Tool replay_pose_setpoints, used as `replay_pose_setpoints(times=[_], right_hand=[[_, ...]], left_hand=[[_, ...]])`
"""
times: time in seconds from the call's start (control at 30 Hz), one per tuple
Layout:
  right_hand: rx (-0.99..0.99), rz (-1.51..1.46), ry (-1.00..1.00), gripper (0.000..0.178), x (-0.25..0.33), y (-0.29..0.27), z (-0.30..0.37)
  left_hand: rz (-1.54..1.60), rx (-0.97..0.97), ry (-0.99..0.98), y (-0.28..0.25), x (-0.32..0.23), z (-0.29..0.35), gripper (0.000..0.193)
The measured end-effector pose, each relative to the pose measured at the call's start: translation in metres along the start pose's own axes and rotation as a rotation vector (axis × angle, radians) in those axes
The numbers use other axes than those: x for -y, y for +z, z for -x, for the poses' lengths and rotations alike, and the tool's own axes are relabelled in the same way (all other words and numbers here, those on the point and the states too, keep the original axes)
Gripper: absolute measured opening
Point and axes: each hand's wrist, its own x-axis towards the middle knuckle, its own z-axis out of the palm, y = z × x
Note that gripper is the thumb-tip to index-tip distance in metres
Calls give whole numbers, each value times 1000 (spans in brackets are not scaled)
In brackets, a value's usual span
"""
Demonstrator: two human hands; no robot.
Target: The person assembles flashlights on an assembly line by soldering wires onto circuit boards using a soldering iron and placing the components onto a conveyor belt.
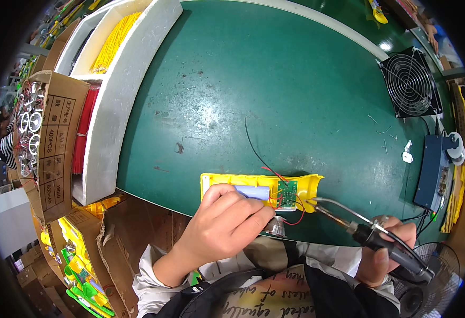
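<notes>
My left hand [226,221] is curled over the near edge of a yellow plastic housing [313,183], its fingertips closed beside a purple cylindrical battery [252,192] and thin red wires. What they pinch is hidden. A green circuit board [287,194] sits in the housing, right of the battery. A black wire [251,142] runs from it onto the table. Just in front lies a silver lamp cup [276,227] with a red wire. My right hand [383,254] is closed around a soldering iron [373,238] with a curved metal feed tube. Its tip is near the board's right side.
Left stands a white foam tray [116,100] with yellow wires [116,42] and red wires [85,132], beside a cardboard box [57,143] of silver cups. A black fan [410,84], a blue box-shaped unit [431,172] and a solder spool [457,148] stand on the right of the green table [296,79].
</notes>
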Motion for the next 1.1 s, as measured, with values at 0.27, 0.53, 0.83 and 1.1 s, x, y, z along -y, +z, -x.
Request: replay_pose_setpoints(times=[0.27,0.53,0.83,1.1], right_hand=[[-143,-16,136,44,-5,-2,-14],[-180,-60,64,39,-18,2,-22],[-161,-28,97,38,-22,1,-23],[-179,-78,145,44,-25,-3,-20]], left_hand=[[29,12,-20,-3,1,0,19],[-2,12,-28,-3,0,-1,20],[-20,-9,-45,-1,-2,-2,21],[-10,-24,-49,0,-3,-1,21]])
